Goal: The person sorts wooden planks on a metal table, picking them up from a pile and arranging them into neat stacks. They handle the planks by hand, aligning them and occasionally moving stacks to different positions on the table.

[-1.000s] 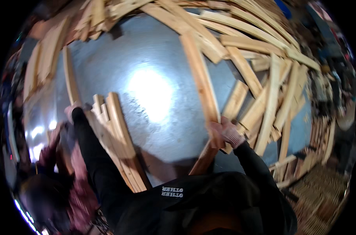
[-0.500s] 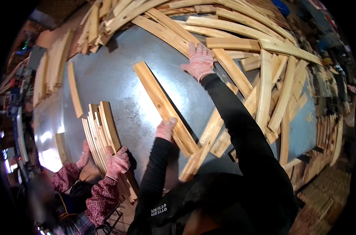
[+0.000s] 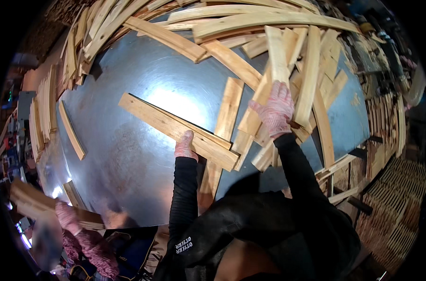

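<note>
My gloved left hand (image 3: 185, 144) grips a flat wooden slat (image 3: 159, 121) near its right end, thumb on top. A second slat (image 3: 213, 136) lies along its far edge, partly covered. Both lie slanting over the metal table (image 3: 133, 164), their right ends across another slat (image 3: 229, 105). To the right, my gloved right hand (image 3: 274, 110) is closed over the near end of a pale slat (image 3: 277, 49) on the loose pile, its thumb out to the left. The palm hides that slat's near end.
Curved slats (image 3: 269, 19) are heaped along the far edge. More lie loose at the right (image 3: 309, 70). At lower left, a co-worker's gloved hand (image 3: 68, 218) holds a bundle of slats (image 3: 39, 201). Stacked slats (image 3: 46, 105) stand at the left edge, others (image 3: 386, 119) at the right.
My right hand has come back from the far slats to the pile on the right. The left hand's slat has swung flatter, with a second beside it. The co-worker's bundle has moved left and turned.
</note>
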The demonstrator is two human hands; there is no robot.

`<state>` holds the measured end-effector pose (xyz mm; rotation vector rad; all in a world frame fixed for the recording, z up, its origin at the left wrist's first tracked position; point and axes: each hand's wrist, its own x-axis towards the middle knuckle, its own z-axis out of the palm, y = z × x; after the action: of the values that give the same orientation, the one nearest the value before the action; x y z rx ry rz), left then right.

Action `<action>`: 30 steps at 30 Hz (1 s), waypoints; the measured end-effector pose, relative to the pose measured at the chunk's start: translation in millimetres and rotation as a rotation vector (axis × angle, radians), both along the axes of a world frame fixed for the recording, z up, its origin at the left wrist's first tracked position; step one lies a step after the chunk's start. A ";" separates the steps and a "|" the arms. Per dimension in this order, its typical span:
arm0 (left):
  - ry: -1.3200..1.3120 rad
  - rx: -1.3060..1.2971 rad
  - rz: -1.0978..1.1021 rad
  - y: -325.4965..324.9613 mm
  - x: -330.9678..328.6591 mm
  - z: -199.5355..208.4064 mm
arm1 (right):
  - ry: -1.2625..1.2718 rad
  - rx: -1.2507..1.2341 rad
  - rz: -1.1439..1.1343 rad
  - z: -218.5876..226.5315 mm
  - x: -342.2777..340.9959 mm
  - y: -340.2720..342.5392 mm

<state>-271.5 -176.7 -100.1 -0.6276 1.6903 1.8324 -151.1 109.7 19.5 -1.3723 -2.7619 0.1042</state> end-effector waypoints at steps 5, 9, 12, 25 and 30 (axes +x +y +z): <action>-0.031 0.035 -0.009 15.1 33.3 39.5 | 0.051 -0.128 -0.163 -3.8 15.1 21.3; 0.008 -0.043 -0.047 -18.8 52.1 33.3 | 0.261 -0.349 -0.118 10.3 34.7 32.8; 0.475 -0.370 -0.351 -71.2 53.4 -4.1 | 0.367 -0.356 0.096 32.9 31.8 12.3; 0.316 -0.139 -0.199 -74.2 61.3 37.2 | 0.214 -0.499 0.946 28.4 -141.3 -100.7; -0.010 0.068 0.076 -77.0 62.2 48.3 | -0.319 0.154 0.788 3.0 -217.1 61.0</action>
<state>-209.3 -253.6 -51.8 -0.6792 1.6105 1.9277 -368.2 170.7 22.6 -0.2171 -3.3051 -0.3147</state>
